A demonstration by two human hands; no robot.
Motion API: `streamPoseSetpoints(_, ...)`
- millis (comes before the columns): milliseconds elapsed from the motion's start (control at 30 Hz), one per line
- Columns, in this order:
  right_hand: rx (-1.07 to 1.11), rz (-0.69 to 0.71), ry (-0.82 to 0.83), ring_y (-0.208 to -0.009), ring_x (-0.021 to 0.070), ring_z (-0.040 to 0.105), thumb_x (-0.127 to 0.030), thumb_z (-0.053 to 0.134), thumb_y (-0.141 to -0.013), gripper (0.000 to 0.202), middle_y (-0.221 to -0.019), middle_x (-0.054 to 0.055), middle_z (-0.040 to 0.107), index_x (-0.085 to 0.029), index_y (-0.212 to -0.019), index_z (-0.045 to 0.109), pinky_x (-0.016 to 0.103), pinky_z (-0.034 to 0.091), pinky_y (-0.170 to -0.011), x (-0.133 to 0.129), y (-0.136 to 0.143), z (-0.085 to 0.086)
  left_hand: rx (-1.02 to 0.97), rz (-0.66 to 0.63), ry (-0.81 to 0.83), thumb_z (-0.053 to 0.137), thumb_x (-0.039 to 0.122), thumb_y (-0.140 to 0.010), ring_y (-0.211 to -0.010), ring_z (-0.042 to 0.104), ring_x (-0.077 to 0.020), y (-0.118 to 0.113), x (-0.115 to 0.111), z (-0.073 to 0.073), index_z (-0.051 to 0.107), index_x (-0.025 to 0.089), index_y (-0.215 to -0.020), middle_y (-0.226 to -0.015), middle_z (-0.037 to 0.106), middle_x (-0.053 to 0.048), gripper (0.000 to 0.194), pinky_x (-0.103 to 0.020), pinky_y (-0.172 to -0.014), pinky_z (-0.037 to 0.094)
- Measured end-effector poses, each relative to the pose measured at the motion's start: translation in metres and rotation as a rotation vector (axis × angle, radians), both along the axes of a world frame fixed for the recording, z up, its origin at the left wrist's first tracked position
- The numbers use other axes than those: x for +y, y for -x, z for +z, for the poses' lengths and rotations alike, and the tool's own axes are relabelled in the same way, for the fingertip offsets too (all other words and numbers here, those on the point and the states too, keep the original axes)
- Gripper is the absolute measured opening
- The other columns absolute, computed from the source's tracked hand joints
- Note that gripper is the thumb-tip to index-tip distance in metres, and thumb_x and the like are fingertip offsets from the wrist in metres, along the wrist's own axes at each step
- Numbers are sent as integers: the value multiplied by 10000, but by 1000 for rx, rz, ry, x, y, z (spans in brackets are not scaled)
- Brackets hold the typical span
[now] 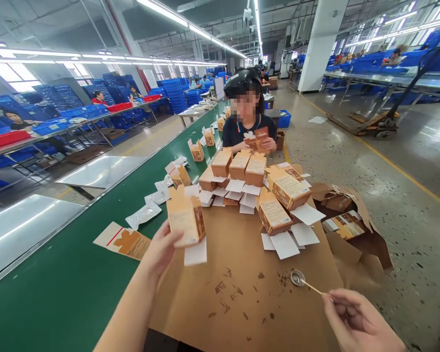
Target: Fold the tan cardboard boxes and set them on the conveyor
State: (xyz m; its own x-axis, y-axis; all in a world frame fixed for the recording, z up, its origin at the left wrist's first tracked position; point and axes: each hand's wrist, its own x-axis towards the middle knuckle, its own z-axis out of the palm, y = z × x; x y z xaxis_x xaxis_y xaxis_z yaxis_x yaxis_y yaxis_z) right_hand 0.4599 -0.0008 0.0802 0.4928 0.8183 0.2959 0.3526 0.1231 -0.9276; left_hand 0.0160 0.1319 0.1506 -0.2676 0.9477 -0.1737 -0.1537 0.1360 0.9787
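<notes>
My left hand (165,244) grips a brown and cream folding carton (185,220) above the left edge of the brown sheet. White flaps hang from the carton's lower end. In my right hand (359,318), thumb and fingers pinch a thin pale stick (313,287). The stick's far end reaches a small round metal dish (297,278) on the brown sheet; whether it touches cannot be made out. A flat carton blank (122,240) lies on the green belt beside my left hand.
Several cartons with open flaps (238,166) are piled ahead, others (276,215) to the right. Foil pouches (143,215) and upright cartons (196,150) stand along the green belt (77,283). Across from me, a person (249,122) handles a carton. Right, a large open box (366,254) holds blanks.
</notes>
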Motion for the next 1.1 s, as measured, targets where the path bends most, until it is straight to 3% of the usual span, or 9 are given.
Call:
streamPoseSetpoints(133,-186,33,1,-568,177,754,-646,878,-1031,420,-730,63,805,-249,-902,839,221,671,-592,15,3,7,-154,-121,140,1169,587,-617,-1290,871,-508,-51,-64,-61,873,199,-1288,-1371,914,-217,830,-612,-1136,706)
streamPoseSetpoints(267,-350,89,64,-587,164,742,-476,741,-1076,273,-756,38,799,-264,-927,829,225,653,-609,25,11,3,-191,-198,164,1196,571,-630,-1375,843,-507,-93,-68,-92,847,208,-1296,-1398,904,-220,835,-641,-1227,663)
streamPoseSetpoints(367,-407,105,81,-555,168,706,-467,709,-1062,273,-721,26,773,-271,-897,804,251,637,-587,32,9,-3,-136,-289,174,1222,591,-561,-1349,858,-484,-104,-53,-92,816,225,-1267,-1388,908,-208,893,-657,-1239,668)
streamPoseSetpoints(533,-342,97,53,-586,175,715,-442,748,-1059,241,-736,29,774,-263,-910,810,262,634,-600,26,10,-2,-69,-368,165,1202,632,-608,-1385,865,-449,-107,-40,-81,774,229,-1271,-1428,903,-196,886,-635,-1279,667)
streamPoseSetpoints(633,-173,118,-29,-634,171,740,-372,823,-1065,152,-796,30,794,-252,-972,816,250,649,-628,13,34,3,-67,-385,168,1209,611,-607,-1359,878,-446,-111,-38,-82,766,215,-1292,-1426,902,-211,907,-644,-1276,669)
streamPoseSetpoints(700,-105,223,-48,-634,162,740,-311,821,-1071,108,-807,24,791,-250,-983,810,236,641,-610,7,58,4,-71,-385,160,1213,583,-609,-1342,884,-446,-112,-38,-85,764,210,-1305,-1409,905,-217,908,-651,-1267,673)
streamPoseSetpoints(867,-108,393,-29,-556,132,676,-248,743,-1038,137,-732,-20,747,-264,-912,795,211,603,-558,14,106,-13,-85,-404,127,1201,523,-646,-1296,900,-430,-115,-40,-90,745,216,-1327,-1362,914,-199,875,-634,-1225,695)
streamPoseSetpoints(967,-107,396,-26,-529,129,662,-253,748,-1031,129,-711,-32,745,-267,-909,789,207,590,-538,19,107,-18,-81,-410,88,1182,478,-681,-1298,899,-408,-117,-45,-90,727,221,-1372,-1372,909,-186,866,-588,-1202,707)
streamPoseSetpoints(1100,-110,359,-35,-578,141,699,-268,784,-1068,137,-752,-16,757,-268,-932,802,213,611,-574,9,83,-2,30,-424,19,1133,390,-732,-1328,880,-385,-123,-57,-86,722,246,-1428,-1409,892,-165,821,-557,-1197,707)
